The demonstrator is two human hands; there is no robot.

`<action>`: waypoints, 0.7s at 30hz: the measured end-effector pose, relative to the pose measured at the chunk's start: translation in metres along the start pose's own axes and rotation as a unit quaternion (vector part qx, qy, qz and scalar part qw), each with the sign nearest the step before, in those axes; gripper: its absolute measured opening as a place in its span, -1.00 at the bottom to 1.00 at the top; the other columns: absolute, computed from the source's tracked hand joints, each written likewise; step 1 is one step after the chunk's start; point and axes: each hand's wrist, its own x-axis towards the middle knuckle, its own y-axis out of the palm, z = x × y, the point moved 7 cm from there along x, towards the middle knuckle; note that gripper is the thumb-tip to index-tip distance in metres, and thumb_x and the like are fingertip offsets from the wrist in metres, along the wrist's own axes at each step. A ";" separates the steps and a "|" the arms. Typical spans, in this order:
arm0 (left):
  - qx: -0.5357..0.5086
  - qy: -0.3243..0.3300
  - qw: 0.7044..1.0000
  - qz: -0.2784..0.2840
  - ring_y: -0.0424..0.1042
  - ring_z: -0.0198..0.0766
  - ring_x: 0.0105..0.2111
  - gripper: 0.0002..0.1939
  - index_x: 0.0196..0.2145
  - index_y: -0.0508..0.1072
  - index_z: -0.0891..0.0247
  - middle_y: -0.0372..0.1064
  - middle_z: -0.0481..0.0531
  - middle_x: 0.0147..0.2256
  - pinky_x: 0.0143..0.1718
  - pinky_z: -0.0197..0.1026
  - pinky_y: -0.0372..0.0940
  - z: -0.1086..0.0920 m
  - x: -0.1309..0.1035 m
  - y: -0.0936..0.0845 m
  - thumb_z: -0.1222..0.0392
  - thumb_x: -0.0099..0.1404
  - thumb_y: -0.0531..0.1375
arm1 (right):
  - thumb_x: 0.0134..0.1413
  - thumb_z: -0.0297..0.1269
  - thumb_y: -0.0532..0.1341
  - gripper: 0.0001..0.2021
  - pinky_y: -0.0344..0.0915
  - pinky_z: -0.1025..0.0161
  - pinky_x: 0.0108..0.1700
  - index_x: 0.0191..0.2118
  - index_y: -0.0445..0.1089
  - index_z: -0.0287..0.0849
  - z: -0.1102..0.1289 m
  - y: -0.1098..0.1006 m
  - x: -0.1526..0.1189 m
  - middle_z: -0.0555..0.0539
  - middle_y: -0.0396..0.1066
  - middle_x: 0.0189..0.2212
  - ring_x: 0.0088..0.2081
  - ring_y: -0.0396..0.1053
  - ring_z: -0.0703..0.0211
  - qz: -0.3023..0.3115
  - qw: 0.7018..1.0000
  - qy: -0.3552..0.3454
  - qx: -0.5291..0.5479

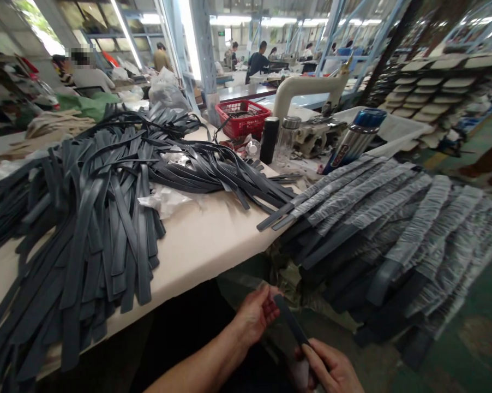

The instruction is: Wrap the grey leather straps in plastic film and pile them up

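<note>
My right hand (330,364) grips a short dark grey strap (290,321), whose free end points up and left toward my other hand. Close to that end, my left hand (257,312) is closed with thumb and fingers pinched together. A thin, see-through plastic film (243,279) seems to run out from its fingertips; its outline is faint. More translucent plastic hangs below near the right hand, partly blurred. Left of my hands, a large heap of dark grey straps (119,218) covers much of the table and droops over its edge.
Dark straps partly wrapped in clear plastic (420,229) hang in rows at the right. On the cream table (197,240) stand a red basket (243,119), a black bottle (269,141), a glass bottle (287,139), a steel flask (356,139) and a sewing machine (307,90). People work behind.
</note>
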 end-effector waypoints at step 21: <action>-0.059 0.057 0.995 -0.056 0.51 -0.34 -0.39 -0.90 -0.37 0.48 0.37 0.53 0.08 -0.34 -0.43 -0.35 0.36 -0.027 0.002 -0.041 0.27 0.27 0.26 | 0.27 0.01 -0.08 -0.54 0.18 0.29 -0.36 -0.51 0.28 -0.16 0.011 0.021 0.016 -0.03 0.34 -0.56 -0.47 0.34 0.18 0.027 0.993 -0.043 -0.105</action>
